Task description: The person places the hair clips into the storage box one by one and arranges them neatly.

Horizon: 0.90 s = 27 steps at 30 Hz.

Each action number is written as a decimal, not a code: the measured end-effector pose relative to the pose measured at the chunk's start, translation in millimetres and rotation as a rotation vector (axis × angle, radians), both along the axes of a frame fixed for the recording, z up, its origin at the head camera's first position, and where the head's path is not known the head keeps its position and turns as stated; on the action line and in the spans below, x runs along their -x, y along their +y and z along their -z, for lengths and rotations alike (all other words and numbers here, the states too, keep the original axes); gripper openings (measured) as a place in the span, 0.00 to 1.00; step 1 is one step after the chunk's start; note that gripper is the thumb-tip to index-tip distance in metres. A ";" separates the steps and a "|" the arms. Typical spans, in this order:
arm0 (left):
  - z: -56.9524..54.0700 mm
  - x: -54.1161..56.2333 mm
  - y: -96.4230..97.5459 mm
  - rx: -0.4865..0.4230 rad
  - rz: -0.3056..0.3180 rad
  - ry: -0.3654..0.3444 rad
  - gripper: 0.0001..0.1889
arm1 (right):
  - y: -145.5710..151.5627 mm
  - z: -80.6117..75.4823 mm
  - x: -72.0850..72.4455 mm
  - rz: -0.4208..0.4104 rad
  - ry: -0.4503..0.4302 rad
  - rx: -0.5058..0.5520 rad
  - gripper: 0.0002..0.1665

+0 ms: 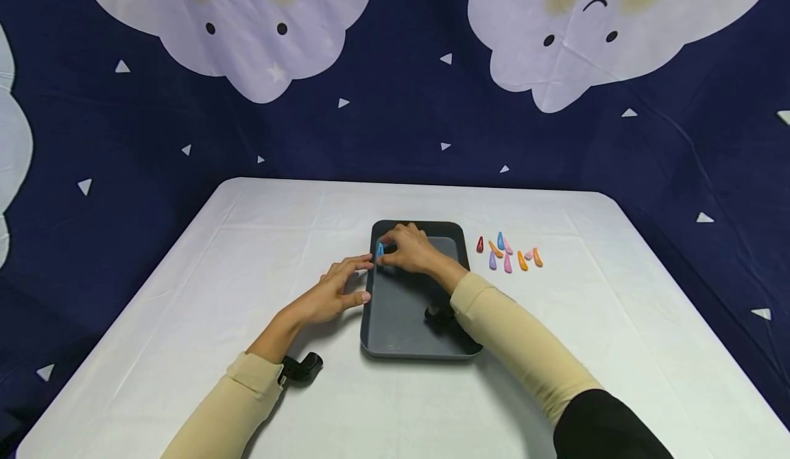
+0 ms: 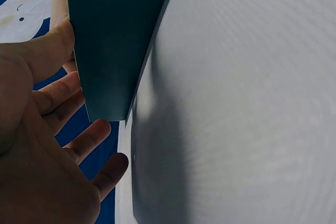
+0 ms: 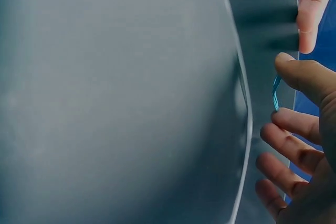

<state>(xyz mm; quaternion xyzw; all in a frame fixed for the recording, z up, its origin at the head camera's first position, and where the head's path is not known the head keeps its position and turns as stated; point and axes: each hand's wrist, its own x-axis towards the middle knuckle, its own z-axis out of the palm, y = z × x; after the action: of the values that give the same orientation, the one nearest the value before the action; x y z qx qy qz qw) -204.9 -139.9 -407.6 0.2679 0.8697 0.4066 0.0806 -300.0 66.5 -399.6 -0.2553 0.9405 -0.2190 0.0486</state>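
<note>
A blue snap hair clip (image 1: pixel 380 250) is pinched between the thumb and index finger of my right hand (image 1: pixel 409 249), just inside the left wall of a dark grey baking tray (image 1: pixel 407 322). In the right wrist view the hair clip (image 3: pixel 275 93) is seen edge-on between the two fingertips. My left hand (image 1: pixel 336 293) is at the tray's left side, fingers spread and nearly straight, fingertips at the rim. From the left wrist view, the thumb and fingers of the left hand (image 2: pixel 52 145) lie along the tray's outer wall (image 2: pixel 113 45).
To the right of the tray lies a loose group of hair clips: red (image 1: pixel 479 244), blue (image 1: pixel 500 241), purple (image 1: pixel 492 261), pink (image 1: pixel 507 263) and orange (image 1: pixel 522 261). A white cloth (image 1: pixel 278 239) covers the table. A dark blue curtain (image 1: pixel 395 130) with clouds hangs behind.
</note>
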 end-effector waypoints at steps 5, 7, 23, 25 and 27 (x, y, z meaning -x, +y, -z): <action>0.6 -0.2 0.8 -0.007 0.003 0.006 0.29 | -1.6 5.1 1.1 -0.010 0.008 -0.011 0.30; 0.8 -0.3 1.0 -0.008 0.005 0.007 0.29 | -1.9 6.6 1.0 -0.016 0.005 -0.019 0.30; 1.5 -0.3 0.9 -0.007 -0.002 0.011 0.28 | -2.9 12.0 -0.7 -0.040 0.008 -0.076 0.31; 2.2 0.3 0.7 -0.006 -0.001 0.015 0.28 | -3.0 12.1 -1.0 -0.039 0.010 -0.077 0.31; 2.5 0.6 0.5 -0.007 -0.001 0.014 0.28 | -3.2 12.5 -1.5 -0.036 0.017 -0.081 0.31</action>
<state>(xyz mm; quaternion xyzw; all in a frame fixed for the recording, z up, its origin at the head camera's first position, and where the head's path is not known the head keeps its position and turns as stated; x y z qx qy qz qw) -205.5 -139.4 -410.1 0.2706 0.8689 0.4079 0.0732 -298.6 63.3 -412.1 -0.2720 0.9442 -0.1777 0.0549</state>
